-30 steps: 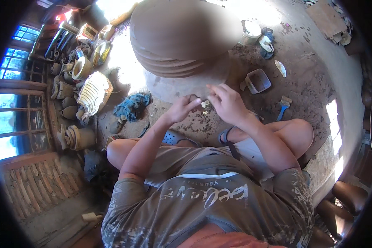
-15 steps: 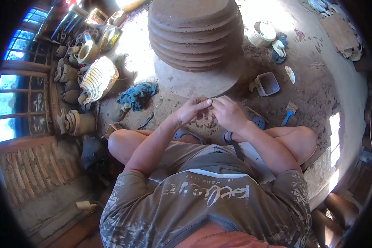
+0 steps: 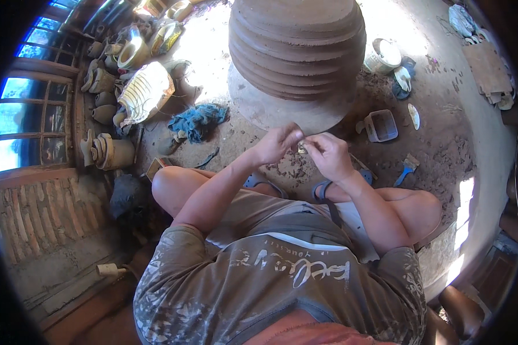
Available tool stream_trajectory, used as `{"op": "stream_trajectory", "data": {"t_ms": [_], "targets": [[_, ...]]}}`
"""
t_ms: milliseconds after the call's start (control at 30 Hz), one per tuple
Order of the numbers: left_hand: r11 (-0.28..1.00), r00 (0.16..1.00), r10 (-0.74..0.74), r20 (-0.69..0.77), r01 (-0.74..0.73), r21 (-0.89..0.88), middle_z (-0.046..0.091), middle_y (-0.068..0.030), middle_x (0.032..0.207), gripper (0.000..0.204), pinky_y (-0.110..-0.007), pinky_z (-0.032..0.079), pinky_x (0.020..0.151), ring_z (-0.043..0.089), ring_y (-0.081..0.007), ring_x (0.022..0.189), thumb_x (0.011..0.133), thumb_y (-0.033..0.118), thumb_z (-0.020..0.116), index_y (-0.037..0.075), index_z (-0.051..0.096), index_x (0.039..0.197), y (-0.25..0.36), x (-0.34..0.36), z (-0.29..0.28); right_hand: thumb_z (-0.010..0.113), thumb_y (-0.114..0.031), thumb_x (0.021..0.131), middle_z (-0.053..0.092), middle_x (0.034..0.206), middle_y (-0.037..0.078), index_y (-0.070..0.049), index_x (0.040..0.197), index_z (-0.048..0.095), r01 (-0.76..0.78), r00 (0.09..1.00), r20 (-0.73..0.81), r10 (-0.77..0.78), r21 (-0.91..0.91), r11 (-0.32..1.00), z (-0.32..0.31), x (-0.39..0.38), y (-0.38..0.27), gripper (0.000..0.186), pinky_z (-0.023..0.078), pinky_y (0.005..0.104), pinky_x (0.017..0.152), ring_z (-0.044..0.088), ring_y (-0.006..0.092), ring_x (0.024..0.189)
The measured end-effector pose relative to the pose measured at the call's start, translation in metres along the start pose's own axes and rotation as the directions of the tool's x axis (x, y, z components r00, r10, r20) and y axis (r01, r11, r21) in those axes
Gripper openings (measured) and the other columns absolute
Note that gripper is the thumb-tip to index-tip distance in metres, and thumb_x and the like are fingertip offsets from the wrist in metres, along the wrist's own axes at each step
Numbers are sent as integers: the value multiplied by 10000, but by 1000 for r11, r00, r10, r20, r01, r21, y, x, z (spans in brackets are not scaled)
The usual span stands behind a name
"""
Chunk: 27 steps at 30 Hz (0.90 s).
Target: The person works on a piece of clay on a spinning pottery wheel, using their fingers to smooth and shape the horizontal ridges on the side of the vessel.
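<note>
My left hand [image 3: 278,144] and my right hand [image 3: 330,156] meet in front of my crossed legs. A small yellowish piece [image 3: 302,148], its kind too small to tell, is pinched in the right fingertips. The left fingers are curled closed close beside it; what they hold, if anything, is hidden. Just beyond both hands stands a large ridged brown clay pot [image 3: 296,57], on a round grey base [image 3: 253,103].
On the left lie a blue-green cloth [image 3: 197,121], a ribbed pale basket-like thing [image 3: 147,95] and several clay pots [image 3: 118,154]. To the right are a clear plastic tub [image 3: 381,125], a blue-handled brush [image 3: 407,169], a white bucket [image 3: 381,56] and an oval pale piece [image 3: 414,116].
My hands have drawn slightly apart, and the small yellowish piece now shows at the right fingertips. The whole view has shifted, so the pot and floor things appear farther right.
</note>
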<state>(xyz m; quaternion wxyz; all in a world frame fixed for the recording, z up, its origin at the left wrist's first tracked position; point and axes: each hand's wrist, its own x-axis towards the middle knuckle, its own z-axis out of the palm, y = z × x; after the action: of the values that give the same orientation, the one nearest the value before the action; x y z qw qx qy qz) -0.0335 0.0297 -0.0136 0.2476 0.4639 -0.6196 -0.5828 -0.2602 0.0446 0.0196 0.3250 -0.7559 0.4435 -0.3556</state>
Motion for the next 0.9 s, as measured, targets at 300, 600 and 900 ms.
{"op": "stream_trajectory", "data": {"t_ms": [300, 600, 900], "targets": [[533, 894, 283, -349, 155, 831, 509, -290, 1368, 713, -534, 434, 1067, 523, -468, 1242, 971, 493, 695, -107, 525, 1317, -15, 1, -46, 771, -17, 926, 767, 1014, 102, 39, 1125, 768, -228, 928, -173, 329, 432, 872, -17, 2, -6, 207, 574, 264, 777, 718, 118, 862], [501, 957, 115, -265, 174, 848, 470, -306, 1492, 966, -517, 458, 1108, 514, -483, 1341, 744, 573, 879, -116, 518, 1316, 4, -5, -39, 767, -21, 926, 759, 970, 144, 34, 1058, 777, -2, 948, -315, 49, 150, 989, -23, 28, -40, 144, 585, 305, 765, 742, 195, 846], [497, 945, 78, -319, 240, 834, 417, -300, 1589, 978, -470, 426, 1181, 505, -453, 1407, 735, 511, 902, -128, 511, 1364, 5, -12, -67, 809, -19, 883, 769, 956, 169, 36, 1014, 759, 76, 887, -461, -14, 116, 990, -6, 51, -55, 150, 612, 330, 711, 769, 251, 805]]}}
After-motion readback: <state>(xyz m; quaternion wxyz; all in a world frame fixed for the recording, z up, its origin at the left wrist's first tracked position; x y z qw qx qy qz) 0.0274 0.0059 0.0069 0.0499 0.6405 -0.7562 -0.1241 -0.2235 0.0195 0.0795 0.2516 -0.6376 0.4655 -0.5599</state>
